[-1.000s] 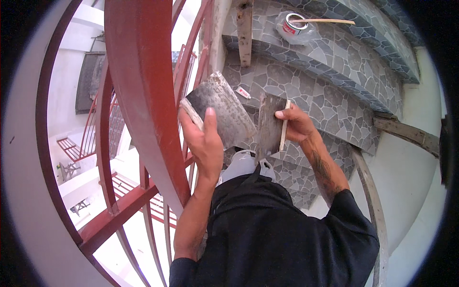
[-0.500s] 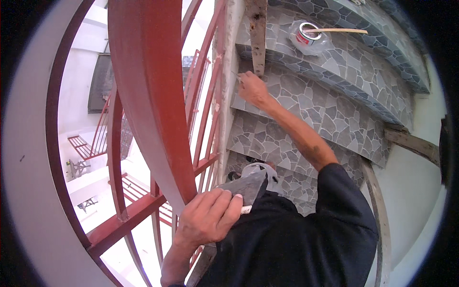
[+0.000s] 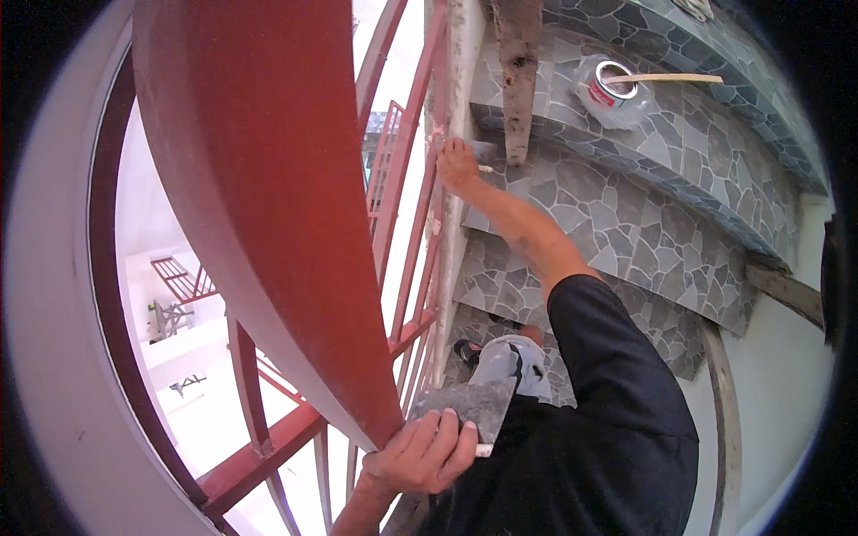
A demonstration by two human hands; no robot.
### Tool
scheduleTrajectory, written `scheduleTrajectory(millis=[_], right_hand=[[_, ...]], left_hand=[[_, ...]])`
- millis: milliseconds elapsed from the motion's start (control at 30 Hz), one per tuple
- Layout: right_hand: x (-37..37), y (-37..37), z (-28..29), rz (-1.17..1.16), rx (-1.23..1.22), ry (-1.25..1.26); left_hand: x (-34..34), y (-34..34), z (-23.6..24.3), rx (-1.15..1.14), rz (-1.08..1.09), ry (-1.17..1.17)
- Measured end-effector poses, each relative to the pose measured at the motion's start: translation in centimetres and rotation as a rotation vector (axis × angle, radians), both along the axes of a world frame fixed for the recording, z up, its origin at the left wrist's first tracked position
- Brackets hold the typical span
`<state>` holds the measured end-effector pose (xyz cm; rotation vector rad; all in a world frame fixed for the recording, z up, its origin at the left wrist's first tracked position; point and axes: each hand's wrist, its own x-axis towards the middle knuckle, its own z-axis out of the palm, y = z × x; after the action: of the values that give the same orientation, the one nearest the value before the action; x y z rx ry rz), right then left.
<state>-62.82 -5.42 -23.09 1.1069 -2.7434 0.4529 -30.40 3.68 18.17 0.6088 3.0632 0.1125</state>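
Observation:
My right hand (image 3: 459,162) is stretched far forward and grips a small putty knife (image 3: 483,152), its blade against the pale stair edge beside a red baluster (image 3: 435,98). My left hand (image 3: 422,454) is low and close to my body, holding a flat grey board smeared with putty (image 3: 472,404) by its lower edge, next to the wide red handrail (image 3: 268,196).
Curved steps tiled in grey stone pattern (image 3: 626,223) climb to the upper right. A rough wooden plank (image 3: 518,71) leans on the steps. An open tin wrapped in plastic with a stick across it (image 3: 615,85) sits on a higher step. Red railing bars (image 3: 393,214) line the left.
My right hand took the knife off the board and reached forward to the stair edge by the railing. My left hand lowered the board down toward my body.

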Motion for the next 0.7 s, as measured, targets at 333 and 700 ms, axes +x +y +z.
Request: scheduleTrajectory(millis=[333,700], right_hand=[[-2.7,0.6,-2.7,-0.448,-0.606,-0.683],[-3.9,0.5,-5.2,-0.383,-0.71,-0.878]], left_hand=[[0.3,-0.1,-0.1,-0.046,0.026,0.017],[0.9,0.1,-0.3,-0.048,0.063,0.004]])
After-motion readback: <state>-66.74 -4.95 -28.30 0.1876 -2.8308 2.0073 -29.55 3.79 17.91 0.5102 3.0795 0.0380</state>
